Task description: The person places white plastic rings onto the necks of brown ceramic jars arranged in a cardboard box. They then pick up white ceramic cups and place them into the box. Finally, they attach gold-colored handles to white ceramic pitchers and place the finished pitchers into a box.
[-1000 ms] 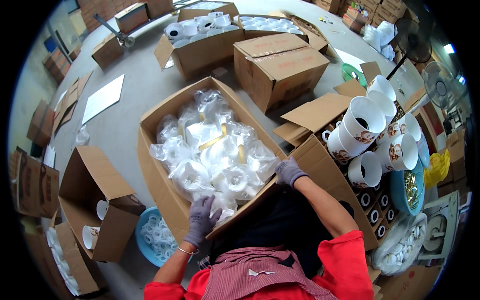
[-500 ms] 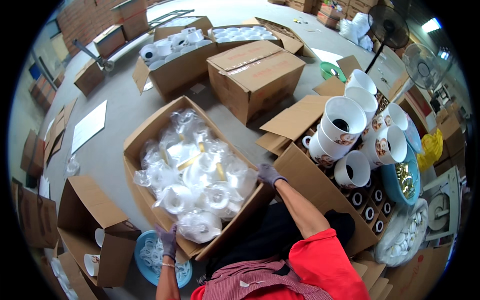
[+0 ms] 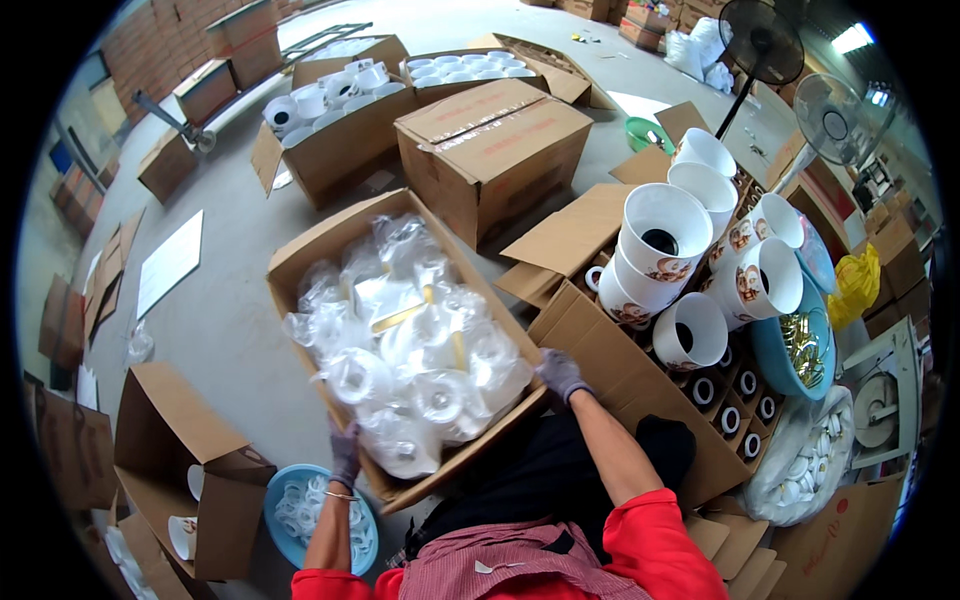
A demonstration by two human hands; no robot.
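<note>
An open cardboard box (image 3: 325, 238), tilted a little, is in front of me, filled with white pieces wrapped in clear plastic (image 3: 415, 340). Some gold-coloured strips show among the wrapped pieces. In a grey glove, my left hand (image 3: 344, 452) is closed on the box's near left side. My right hand (image 3: 563, 373), also gloved, grips its near right corner. The fingertips of both hands are partly hidden by the cardboard.
At right, a divided carton (image 3: 610, 375) bears stacked white printed buckets (image 3: 660, 235). A closed carton (image 3: 490, 150) stands beyond my box. A blue basin of white rings (image 3: 300, 510) and an open carton (image 3: 175, 420) are at lower left. Two fans (image 3: 835, 120) stand far right.
The box has moved to the right and turned slightly, with both hands still on it. My left forearm now reaches further into view.
</note>
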